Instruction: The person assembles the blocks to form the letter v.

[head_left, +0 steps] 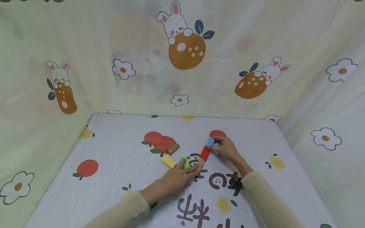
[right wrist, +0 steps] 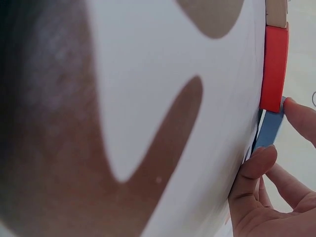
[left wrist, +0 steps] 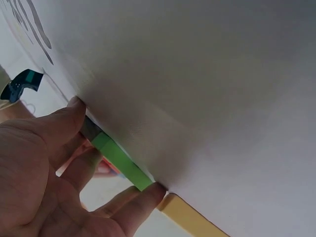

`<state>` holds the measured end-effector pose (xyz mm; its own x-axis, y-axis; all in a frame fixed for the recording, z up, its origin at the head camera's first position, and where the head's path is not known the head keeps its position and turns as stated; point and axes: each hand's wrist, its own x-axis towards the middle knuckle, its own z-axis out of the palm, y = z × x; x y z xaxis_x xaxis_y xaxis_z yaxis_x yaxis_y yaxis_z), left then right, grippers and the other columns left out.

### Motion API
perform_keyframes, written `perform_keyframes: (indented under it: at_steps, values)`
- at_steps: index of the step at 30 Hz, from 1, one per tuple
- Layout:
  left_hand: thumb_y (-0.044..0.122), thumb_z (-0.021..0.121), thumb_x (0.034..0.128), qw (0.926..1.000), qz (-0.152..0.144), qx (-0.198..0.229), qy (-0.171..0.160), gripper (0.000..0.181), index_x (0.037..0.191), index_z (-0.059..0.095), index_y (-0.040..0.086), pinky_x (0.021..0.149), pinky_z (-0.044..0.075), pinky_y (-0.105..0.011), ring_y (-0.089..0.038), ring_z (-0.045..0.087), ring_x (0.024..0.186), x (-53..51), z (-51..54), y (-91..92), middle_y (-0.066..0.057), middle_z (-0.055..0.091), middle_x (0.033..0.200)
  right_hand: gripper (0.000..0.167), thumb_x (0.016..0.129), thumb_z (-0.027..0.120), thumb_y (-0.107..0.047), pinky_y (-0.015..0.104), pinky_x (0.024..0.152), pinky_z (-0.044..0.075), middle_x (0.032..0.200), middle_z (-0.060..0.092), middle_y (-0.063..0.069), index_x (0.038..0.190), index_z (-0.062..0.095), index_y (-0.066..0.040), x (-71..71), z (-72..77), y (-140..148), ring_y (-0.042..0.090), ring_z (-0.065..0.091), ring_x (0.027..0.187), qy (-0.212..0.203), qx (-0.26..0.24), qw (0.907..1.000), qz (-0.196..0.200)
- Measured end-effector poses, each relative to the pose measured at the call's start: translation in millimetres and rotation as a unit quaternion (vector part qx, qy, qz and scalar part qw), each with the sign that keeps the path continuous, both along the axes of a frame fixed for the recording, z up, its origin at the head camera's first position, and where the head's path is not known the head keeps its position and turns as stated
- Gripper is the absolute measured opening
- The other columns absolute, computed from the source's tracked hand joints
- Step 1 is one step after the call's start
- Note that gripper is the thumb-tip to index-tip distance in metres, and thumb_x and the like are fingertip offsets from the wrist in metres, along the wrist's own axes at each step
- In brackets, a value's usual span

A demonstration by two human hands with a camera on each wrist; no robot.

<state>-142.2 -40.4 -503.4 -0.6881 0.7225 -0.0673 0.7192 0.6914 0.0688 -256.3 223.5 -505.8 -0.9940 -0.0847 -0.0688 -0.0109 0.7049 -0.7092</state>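
Observation:
My right hand (head_left: 226,148) pinches a blue block (head_left: 210,142) between thumb and fingers. The blue block's end meets a red block (head_left: 204,153), closely in the right wrist view. Beyond the red one, a tan block (head_left: 201,162) continues the slanting row on the tabletop. My left hand (head_left: 175,179) reaches over the near end of that row, its fingers spread and touching the tan block. Another fingertip lies against a green block (left wrist: 121,160), which the hand partly hides in the head view. A yellow block (head_left: 169,162) lies just left of the green one.
A brown wood-grain block (head_left: 172,148) lies farther back, left of the row. The white printed cloth (head_left: 119,177) covers the table. Patterned curtains (head_left: 137,88) stand at the back and both sides.

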Motion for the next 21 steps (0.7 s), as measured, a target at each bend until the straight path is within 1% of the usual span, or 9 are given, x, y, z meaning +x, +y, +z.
perform_keyframes:
  at_steps: [7,11,13,16,19,21]
  values:
    - [0.035,0.066,0.1051,1.0000,0.003,0.007,-0.002,0.063,0.163,0.043,0.030,0.116,0.052,-0.045,-0.045,0.044,0.153,0.4,-0.7,-0.1,0.009,0.039,0.172,0.059,0.089,0.083,-0.021,0.030,0.079,0.043,0.128,0.068,0.025,0.140,0.066,0.003,0.5,0.7,-1.8,0.032,0.055,0.103,0.008,0.017,0.9998,0.003]
    - [0.035,0.065,0.1053,1.0000,0.001,0.003,-0.002,0.063,0.164,0.042,0.030,0.116,0.053,-0.044,-0.044,0.045,0.153,0.3,-0.7,-0.2,0.009,0.039,0.172,0.059,0.090,0.083,-0.021,0.031,0.082,0.045,0.131,0.068,0.025,0.141,0.065,0.003,0.1,-1.0,-1.7,0.032,0.056,0.104,0.011,0.020,0.9997,0.004]
    - [0.035,0.065,0.1053,1.0000,0.000,0.002,-0.002,0.063,0.163,0.042,0.030,0.116,0.053,-0.044,-0.044,0.045,0.153,0.3,-0.8,-0.3,0.009,0.039,0.172,0.058,0.091,0.082,-0.021,0.035,0.085,0.048,0.132,0.069,0.025,0.141,0.065,0.003,-0.2,-2.4,-1.4,0.033,0.057,0.106,0.011,0.019,0.9998,0.002]
    - [0.035,0.065,0.1052,1.0000,0.000,0.002,-0.004,0.063,0.163,0.042,0.031,0.115,0.053,-0.044,-0.043,0.045,0.153,0.3,-0.6,-0.5,0.010,0.038,0.172,0.059,0.092,0.082,-0.021,0.044,0.096,0.054,0.135,0.068,0.025,0.142,0.063,0.003,0.2,-3.2,-2.0,0.035,0.059,0.111,0.010,0.018,0.9998,0.001]
    - [0.035,0.065,0.1052,1.0000,0.002,0.003,-0.006,0.063,0.163,0.042,0.031,0.115,0.053,-0.044,-0.043,0.044,0.153,0.3,-0.2,-0.6,0.010,0.038,0.172,0.061,0.092,0.081,-0.021,0.052,0.105,0.054,0.139,0.065,0.026,0.144,0.060,0.004,2.0,-2.8,-3.2,0.038,0.060,0.115,0.006,0.012,0.9999,-0.004]
    - [0.035,0.065,0.1053,1.0000,0.002,0.002,-0.005,0.063,0.164,0.042,0.031,0.116,0.053,-0.044,-0.043,0.044,0.153,0.2,0.1,-0.6,0.009,0.038,0.172,0.064,0.092,0.081,-0.022,0.054,0.107,0.053,0.141,0.063,0.028,0.144,0.058,0.006,3.6,-1.9,-4.0,0.039,0.060,0.116,0.007,0.005,0.9999,-0.008]
